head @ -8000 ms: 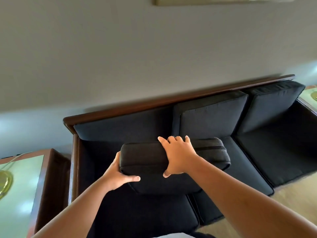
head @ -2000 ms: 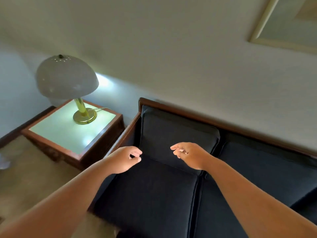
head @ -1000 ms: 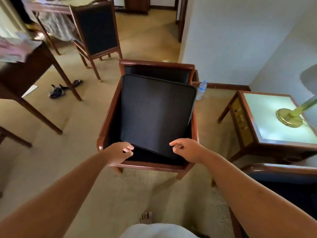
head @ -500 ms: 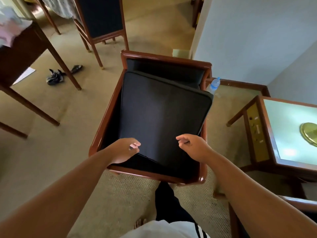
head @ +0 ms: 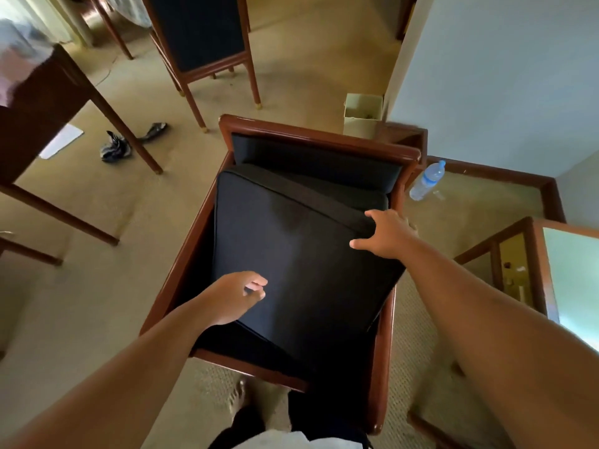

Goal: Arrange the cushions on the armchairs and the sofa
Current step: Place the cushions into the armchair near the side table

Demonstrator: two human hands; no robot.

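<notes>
A wooden armchair (head: 181,264) stands in front of me with a dark back pad (head: 317,160). A large black seat cushion (head: 291,254) lies crooked in it, its right side riding up over the right armrest. My right hand (head: 385,234) rests on the cushion's far right corner, fingers spread, thumb pointing left. My left hand (head: 233,296) hovers over the cushion's near left part with loosely curled fingers, holding nothing. Whether it touches the fabric is unclear.
A plastic water bottle (head: 426,179) lies on the carpet right of the armchair. A side table (head: 531,254) stands at right, a dark table (head: 42,102) at left, a dining chair (head: 201,37) behind, dark shoes (head: 116,147) on the floor, a small bin (head: 363,115) by the wall.
I turned from the sofa to the armchair and stepped closer. My right hand reached forward onto the cushion's far right corner. My left hand moved over the cushion.
</notes>
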